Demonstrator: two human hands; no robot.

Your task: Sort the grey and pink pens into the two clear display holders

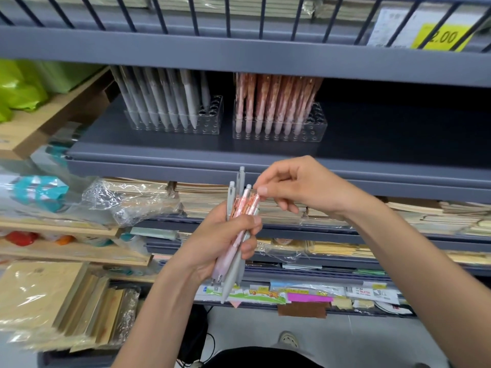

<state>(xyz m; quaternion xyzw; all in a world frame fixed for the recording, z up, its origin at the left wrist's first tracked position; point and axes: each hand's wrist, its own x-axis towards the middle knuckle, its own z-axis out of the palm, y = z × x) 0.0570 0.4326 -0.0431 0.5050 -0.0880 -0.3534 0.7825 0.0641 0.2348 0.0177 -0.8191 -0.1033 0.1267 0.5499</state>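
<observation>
A dark grey shelf [372, 144] carries both clear display holders; everything else is placed against it. Toward its left end sits the left holder [172, 116], filled with upright grey pens [159, 96] except for a few open holes at its right end. Just right of that, apart from it, stands the right holder [280, 123], packed with pink pens [276, 99] and likewise showing spare holes at its right end. Below the shelf's front edge, the left hand [212, 243] is wrapped around a mixed bundle of pens [236, 235], fingers curled tight across the barrels, tips pointing down and clicker ends up. Beside it, at the shelf's front lip, the right hand [300, 185] has thumb and forefinger nearly together, pinching the top of one pink pen in the bundle [253, 201], the other fingers loosely curled
</observation>
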